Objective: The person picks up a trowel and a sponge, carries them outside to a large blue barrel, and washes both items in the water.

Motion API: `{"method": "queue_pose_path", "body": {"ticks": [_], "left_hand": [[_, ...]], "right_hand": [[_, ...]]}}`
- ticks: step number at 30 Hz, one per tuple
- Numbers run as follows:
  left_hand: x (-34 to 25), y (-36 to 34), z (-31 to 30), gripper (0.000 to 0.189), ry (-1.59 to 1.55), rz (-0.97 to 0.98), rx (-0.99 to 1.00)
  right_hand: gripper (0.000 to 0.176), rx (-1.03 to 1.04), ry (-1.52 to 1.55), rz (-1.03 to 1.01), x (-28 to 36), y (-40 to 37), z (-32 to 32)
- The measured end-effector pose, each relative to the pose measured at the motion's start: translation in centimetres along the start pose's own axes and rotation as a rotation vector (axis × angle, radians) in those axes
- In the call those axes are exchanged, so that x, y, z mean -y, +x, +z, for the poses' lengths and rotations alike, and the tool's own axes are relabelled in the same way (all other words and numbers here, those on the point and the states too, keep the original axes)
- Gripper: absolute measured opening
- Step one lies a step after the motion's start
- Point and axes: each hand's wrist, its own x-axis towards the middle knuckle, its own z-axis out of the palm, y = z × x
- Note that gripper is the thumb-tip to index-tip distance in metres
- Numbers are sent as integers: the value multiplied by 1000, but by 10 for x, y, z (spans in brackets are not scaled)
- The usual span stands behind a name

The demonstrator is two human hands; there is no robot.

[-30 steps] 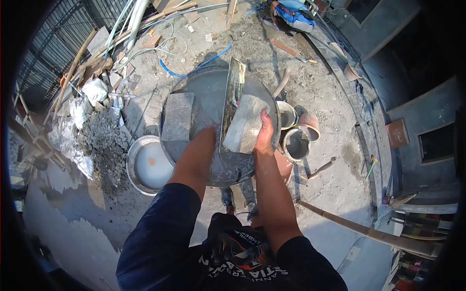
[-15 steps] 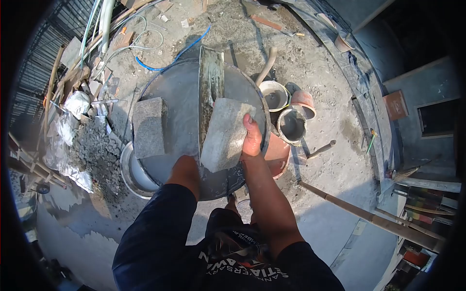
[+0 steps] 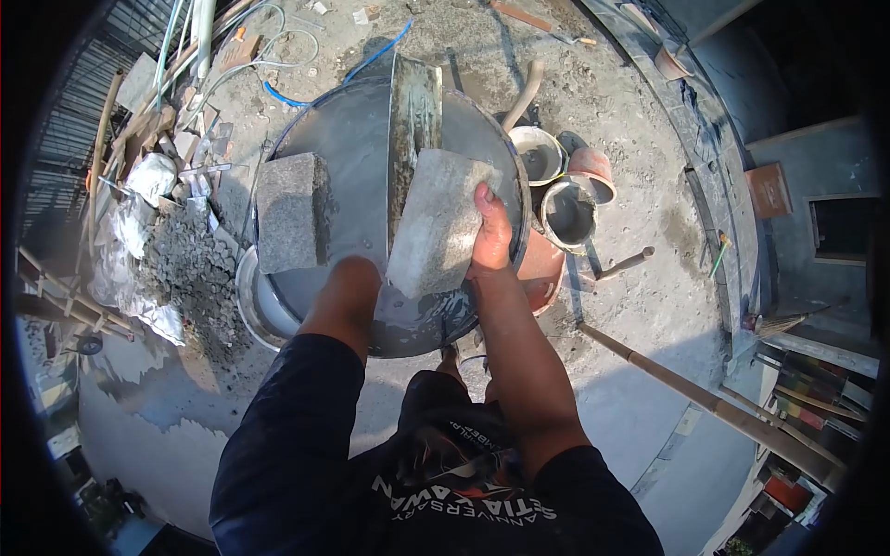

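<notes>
One large round tub (image 3: 352, 111) is in front of the person, with grey watery liquid inside. At its lower left there is one basin (image 3: 252, 301), partly covered by the tub, holding whitish-grey liquid. To the right of the tub stand two pale buckets (image 3: 568, 213), both with grey material inside, and one reddish bucket (image 3: 593, 176), whose content I cannot tell. One reddish basin (image 3: 547, 269) shows partly beside the tub's lower right edge. There are two grey blocks: the held block (image 3: 440, 222) is tilted over the tub, and the second block (image 3: 289, 213) is at the tub's left side. The right hand (image 3: 492, 236) grips the held block at its right side, the thumb on it and the other fingers hidden. The left hand is out of sight at the end of the left forearm (image 3: 345, 301), so I cannot tell its fingers. One long stained board (image 3: 415, 116) stands just behind the held block.
</notes>
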Motion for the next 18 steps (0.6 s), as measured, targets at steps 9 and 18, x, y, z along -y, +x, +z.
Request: {"method": "queue_pose_path", "body": {"ticks": [9,18], "left_hand": [[-38,-26,15,52,-293,83,51],[-93,-33,35,49,-392,176,73]], "right_hand": [[67,-37,-50,-11,-1,3,6],[53,-100,-36,-21,-7,11,-2]]}}
